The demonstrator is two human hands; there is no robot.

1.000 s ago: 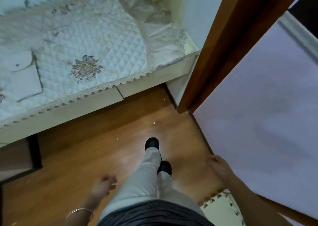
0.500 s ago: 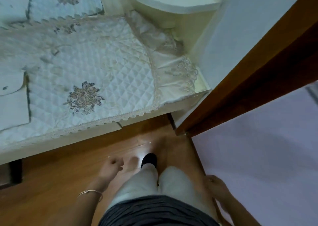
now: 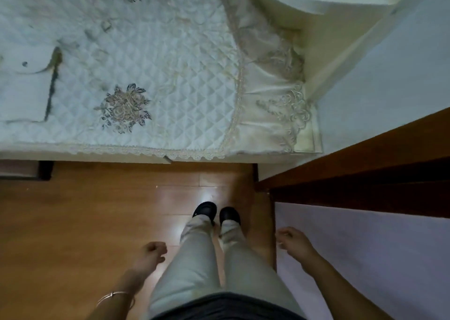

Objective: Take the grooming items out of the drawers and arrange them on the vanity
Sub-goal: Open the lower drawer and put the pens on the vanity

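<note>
I stand facing a low cream cabinet [image 3: 80, 159] topped with a white quilted lace-edged cover [image 3: 151, 64] embroidered with a flower. No grooming items show. A seam between two drawer fronts [image 3: 167, 159] shows at the cabinet's front edge. My left hand [image 3: 152, 254] hangs by my left leg, fingers curled with nothing in them. Beside my right leg, my right hand [image 3: 293, 241] hangs with fingers loosely bent and holds nothing. Both hands are well short of the cabinet.
A brown wooden door frame [image 3: 353, 171] and a pale lilac door panel [image 3: 379, 254] stand close on my right. A curved cream shelf [image 3: 299, 0] sits at the top right. A dark-framed object [image 3: 24, 171] lies at the left on the wooden floor [image 3: 80, 222].
I have stepped closer to the cabinet and my feet have come together. Both hands swung slightly while staying empty at my sides.
</note>
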